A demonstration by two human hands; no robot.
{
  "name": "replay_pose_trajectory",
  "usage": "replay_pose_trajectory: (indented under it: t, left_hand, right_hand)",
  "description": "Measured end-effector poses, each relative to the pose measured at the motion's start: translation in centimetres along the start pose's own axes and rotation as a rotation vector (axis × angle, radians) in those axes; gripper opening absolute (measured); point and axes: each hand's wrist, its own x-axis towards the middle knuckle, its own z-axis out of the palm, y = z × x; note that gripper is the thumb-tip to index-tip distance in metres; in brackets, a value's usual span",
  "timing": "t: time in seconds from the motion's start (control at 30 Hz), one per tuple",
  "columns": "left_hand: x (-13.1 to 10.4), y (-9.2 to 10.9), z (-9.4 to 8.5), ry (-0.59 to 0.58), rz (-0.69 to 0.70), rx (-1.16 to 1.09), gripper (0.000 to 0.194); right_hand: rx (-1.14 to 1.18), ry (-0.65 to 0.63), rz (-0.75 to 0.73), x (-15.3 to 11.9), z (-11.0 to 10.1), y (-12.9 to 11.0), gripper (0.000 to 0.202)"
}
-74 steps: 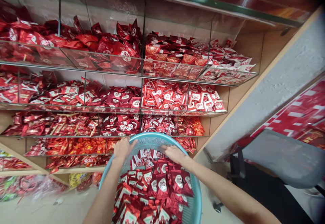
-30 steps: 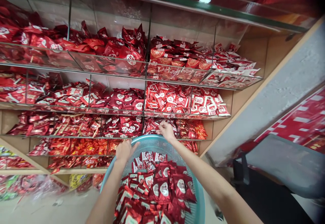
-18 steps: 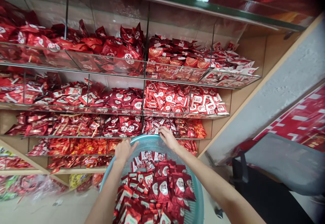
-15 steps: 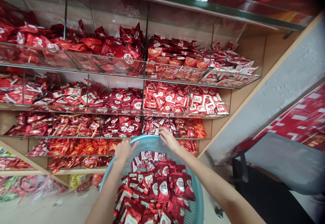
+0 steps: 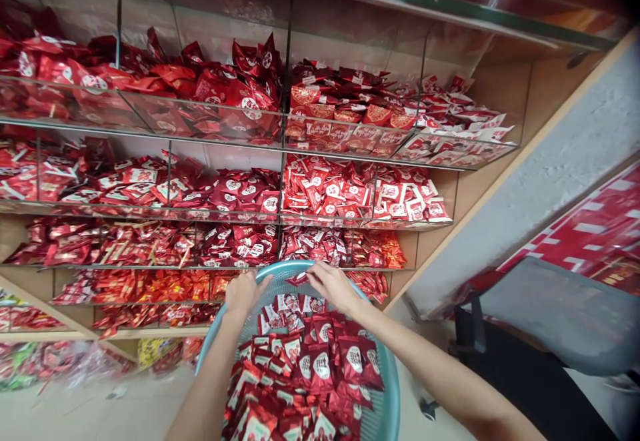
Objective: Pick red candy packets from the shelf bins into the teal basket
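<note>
A teal plastic basket (image 5: 391, 387) is in front of me, heaped with small red and white snack packets (image 5: 320, 364). My left hand (image 5: 245, 292) is closed around the basket's far left rim, its thumb reaching over the inside. Over the far rim, my right hand (image 5: 333, 285) is closed with its fingertips on a small red packet (image 5: 299, 279), partly hidden by the hand. Just behind the rim is a shelf compartment of dark red and white packets (image 5: 313, 244).
Clear-fronted shelves (image 5: 220, 141) of red packets rise ahead, divided into compartments. At the right are a grey wall (image 5: 560, 161) and a black and grey chair (image 5: 540, 361). Plastic bags (image 5: 65, 364) lie on the floor at lower left.
My right hand has come back from the shelf compartment to just inside the basket's far rim, with a red packet now showing at its fingertips. My left hand stays on the rim.
</note>
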Motion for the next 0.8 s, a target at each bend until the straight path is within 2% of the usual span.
replay_pose_trajectory:
  t: [0.13,0.27,0.37,0.47,0.57,0.7,0.8]
  left_hand:
    - [0.1,0.0,0.1,-0.011,0.007,0.005,0.059]
    - [0.0,-0.1,0.2,-0.006,0.004,0.000,0.061]
    - [0.0,-0.2,0.2,-0.010,0.000,-0.001,0.062]
    - [0.0,-0.2,0.3,-0.007,0.004,0.008,0.062]
    - [0.1,-0.1,0.3,0.006,0.004,0.001,0.060]
    - [0.1,-0.1,0.3,0.002,-0.015,-0.007,0.060]
    - [0.1,-0.1,0.3,-0.004,-0.008,0.003,0.061]
  right_hand:
    - [-0.143,-0.164,0.155,-0.1,0.2,-1.1,0.014]
    - [-0.237,-0.302,0.310,0.4,2.3,-1.2,0.019]
    - [-0.226,-0.350,0.371,1.1,4.1,-1.8,0.019]
    - [-0.207,-0.352,0.374,1.7,5.2,-2.5,0.018]
    - [-0.164,-0.311,0.394,2.3,5.3,-2.7,0.024]
    - [-0.108,-0.194,0.453,2.7,4.1,-0.9,0.026]
    - [-0.080,-0.176,0.438,2.3,3.3,1.2,0.024]
